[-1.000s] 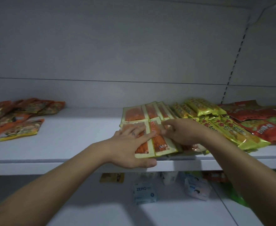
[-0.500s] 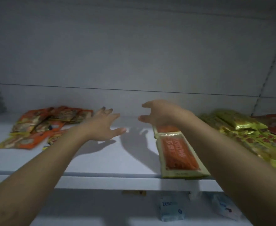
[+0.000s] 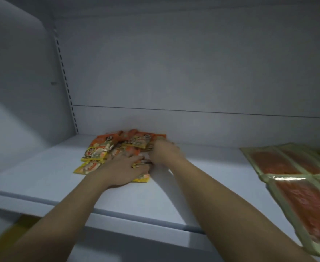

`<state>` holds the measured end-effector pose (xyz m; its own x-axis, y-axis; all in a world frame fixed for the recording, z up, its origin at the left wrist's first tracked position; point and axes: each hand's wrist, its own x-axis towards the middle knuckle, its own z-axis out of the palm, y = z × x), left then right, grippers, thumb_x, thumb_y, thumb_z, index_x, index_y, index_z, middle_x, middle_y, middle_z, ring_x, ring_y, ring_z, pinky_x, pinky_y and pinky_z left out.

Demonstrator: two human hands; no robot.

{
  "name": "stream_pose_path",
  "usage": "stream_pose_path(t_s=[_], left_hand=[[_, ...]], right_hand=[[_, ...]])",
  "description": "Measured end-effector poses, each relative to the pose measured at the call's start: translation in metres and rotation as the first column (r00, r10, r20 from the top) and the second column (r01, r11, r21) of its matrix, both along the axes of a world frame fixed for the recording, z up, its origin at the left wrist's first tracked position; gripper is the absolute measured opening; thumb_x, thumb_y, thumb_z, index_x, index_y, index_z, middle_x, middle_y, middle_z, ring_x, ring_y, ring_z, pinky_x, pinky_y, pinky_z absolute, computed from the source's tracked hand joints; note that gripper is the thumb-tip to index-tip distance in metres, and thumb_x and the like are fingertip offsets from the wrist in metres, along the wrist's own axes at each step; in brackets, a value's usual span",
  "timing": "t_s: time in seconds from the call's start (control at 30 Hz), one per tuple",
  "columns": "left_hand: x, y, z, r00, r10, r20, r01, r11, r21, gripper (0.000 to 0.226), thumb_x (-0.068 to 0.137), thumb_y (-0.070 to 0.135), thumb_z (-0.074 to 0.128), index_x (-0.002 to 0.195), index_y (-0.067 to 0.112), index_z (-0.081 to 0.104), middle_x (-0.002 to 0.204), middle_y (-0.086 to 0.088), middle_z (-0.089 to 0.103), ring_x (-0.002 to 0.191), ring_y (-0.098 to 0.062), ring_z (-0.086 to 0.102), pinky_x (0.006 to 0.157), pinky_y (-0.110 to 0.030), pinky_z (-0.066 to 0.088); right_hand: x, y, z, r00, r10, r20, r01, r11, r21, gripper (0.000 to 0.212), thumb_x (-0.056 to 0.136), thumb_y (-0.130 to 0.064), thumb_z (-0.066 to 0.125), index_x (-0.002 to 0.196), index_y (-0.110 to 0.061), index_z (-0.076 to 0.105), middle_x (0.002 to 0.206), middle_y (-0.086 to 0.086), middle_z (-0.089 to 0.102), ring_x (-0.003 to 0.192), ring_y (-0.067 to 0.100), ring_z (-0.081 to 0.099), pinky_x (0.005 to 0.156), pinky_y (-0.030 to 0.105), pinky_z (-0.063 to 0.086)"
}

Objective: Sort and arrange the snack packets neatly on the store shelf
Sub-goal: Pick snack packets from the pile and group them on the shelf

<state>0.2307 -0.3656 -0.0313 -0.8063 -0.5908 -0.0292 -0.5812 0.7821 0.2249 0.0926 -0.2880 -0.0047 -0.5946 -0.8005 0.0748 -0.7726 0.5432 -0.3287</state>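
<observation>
- Upper left of frame: a slotted upright strip (image 3: 63,59) runs down the corner where the side panel (image 3: 13,76) meets the back wall (image 3: 193,72).
- Left of centre: a pile of orange-and-yellow snack packets (image 3: 96,151) lies on the white shelf (image 3: 42,178). It sits close against the back wall, with the packets overlapping at odd angles.
- Centre: the left hand (image 3: 124,166) lies palm down on the near right part of the pile. Its fingers are stretched fairly flat over the packets, resting on them rather than wrapped round any one.
- Just right of it: the right hand (image 3: 164,151) is at the pile's right edge, touching the packets. It is heavily blurred, so we cannot tell whether its fingers pinch a packet or only push.
- Where the two hands meet, we cannot separate the fingertips.
- Right edge of frame: flat orange packets (image 3: 291,167) with pale green borders lie in overlapping rows — well apart from the pile, bare shelf between. They reach the shelf's front lip at lower right.
</observation>
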Motion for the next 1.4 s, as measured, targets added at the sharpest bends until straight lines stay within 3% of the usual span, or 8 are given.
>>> stream_pose_path(t_s=[0.2, 0.33, 0.47, 0.6, 0.87, 1.1, 1.27, 1.4], left_hand=[[-0.022, -0.013, 0.037, 0.998, -0.030, 0.054, 0.037, 0.988, -0.147, 0.065, 0.081, 0.074, 0.047, 0.126, 0.029, 0.059, 0.132, -0.001, 0.060, 0.118, -0.025, 0.055, 0.097, -0.038, 0.046], [-0.067, -0.027, 0.057, 0.992, 0.056, -0.112, -0.091, 0.939, -0.332, 0.044, 0.091, 0.041, 0.054, 0.132, 0.025, 0.052, 0.133, -0.006, 0.056, 0.121, -0.030, 0.052, 0.100, -0.042, 0.039], [-0.102, -0.047, 0.052, 0.966, 0.253, -0.049, -0.255, 0.918, -0.303, 0.050, 0.096, 0.047, 0.046, 0.138, 0.020, 0.048, 0.137, -0.009, 0.052, 0.129, -0.032, 0.044, 0.107, -0.045, 0.032], [-0.116, -0.053, 0.025, 0.981, 0.193, -0.028, -0.190, 0.907, -0.376, 0.040, 0.096, 0.047, 0.043, 0.115, 0.017, 0.062, 0.122, -0.009, 0.062, 0.116, -0.030, 0.055, 0.092, -0.038, 0.039], [-0.104, -0.051, 0.025, 1.000, -0.003, -0.006, 0.002, 0.988, -0.152, 0.036, 0.097, 0.049, 0.048, 0.104, 0.020, 0.069, 0.104, -0.004, 0.068, 0.091, -0.022, 0.060, 0.066, -0.029, 0.041], [-0.106, -0.041, 0.035, 0.985, -0.172, -0.018, 0.172, 0.984, -0.040, 0.028, 0.098, 0.019, 0.050, 0.122, 0.017, 0.064, 0.122, -0.009, 0.065, 0.103, -0.025, 0.061, 0.092, -0.039, 0.052], [-0.109, -0.035, 0.034, 0.944, -0.202, -0.261, 0.246, 0.958, 0.147, 0.024, 0.102, 0.036, 0.050, 0.112, 0.026, 0.069, 0.107, 0.004, 0.065, 0.100, -0.017, 0.062, 0.082, -0.031, 0.048], [-0.109, -0.034, 0.025, 0.887, -0.119, -0.447, 0.263, 0.924, 0.277, 0.020, 0.101, 0.020, 0.053, 0.096, 0.023, 0.073, 0.097, 0.005, 0.071, 0.093, -0.013, 0.062, 0.078, -0.025, 0.048]], right_hand=[[-0.023, -0.003, -0.019, 0.981, -0.093, -0.169, 0.081, 0.994, -0.079, 0.046, 0.091, -0.029, 0.055, 0.133, -0.015, 0.046, 0.133, 0.019, 0.039, 0.123, 0.036, 0.037, 0.099, 0.041, 0.035], [-0.033, 0.002, -0.029, 0.995, -0.083, -0.063, 0.084, 0.996, 0.018, 0.067, 0.096, -0.041, 0.049, 0.154, -0.029, 0.019, 0.156, 0.018, 0.017, 0.146, 0.036, 0.014, 0.115, 0.056, 0.014], [-0.050, 0.012, -0.037, 1.000, -0.023, 0.015, 0.023, 1.000, -0.010, 0.069, 0.099, -0.048, 0.043, 0.156, -0.038, 0.005, 0.163, 0.010, 0.011, 0.150, 0.029, 0.010, 0.116, 0.058, 0.011], [-0.059, 0.003, -0.038, 1.000, 0.006, 0.029, -0.006, 1.000, -0.001, 0.063, 0.102, -0.037, 0.039, 0.157, -0.037, 0.008, 0.163, 0.006, 0.016, 0.150, 0.026, 0.014, 0.118, 0.055, 0.006], [-0.053, -0.009, -0.016, 0.997, -0.063, 0.051, 0.055, 0.989, 0.138, 0.051, 0.080, -0.045, 0.052, 0.125, -0.022, 0.059, 0.127, 0.007, 0.059, 0.117, 0.030, 0.054, 0.102, 0.040, 0.042], [-0.045, -0.018, -0.028, 0.998, -0.045, 0.053, 0.048, 0.997, -0.066, 0.037, 0.096, -0.029, 0.045, 0.127, -0.010, 0.054, 0.128, 0.015, 0.060, 0.117, 0.035, 0.055, 0.094, 0.036, 0.045], [-0.050, -0.015, -0.031, 0.917, -0.020, 0.398, 0.212, 0.870, -0.446, 0.037, 0.087, -0.012, 0.051, 0.124, -0.013, 0.054, 0.111, 0.008, 0.066, 0.102, 0.029, 0.062, 0.076, 0.033, 0.051], [-0.063, -0.009, -0.024, 0.720, 0.042, 0.693, 0.507, 0.650, -0.566, 0.015, 0.087, -0.023, 0.064, 0.101, -0.018, 0.065, 0.087, -0.006, 0.073, 0.083, 0.019, 0.065, 0.069, 0.031, 0.053]])
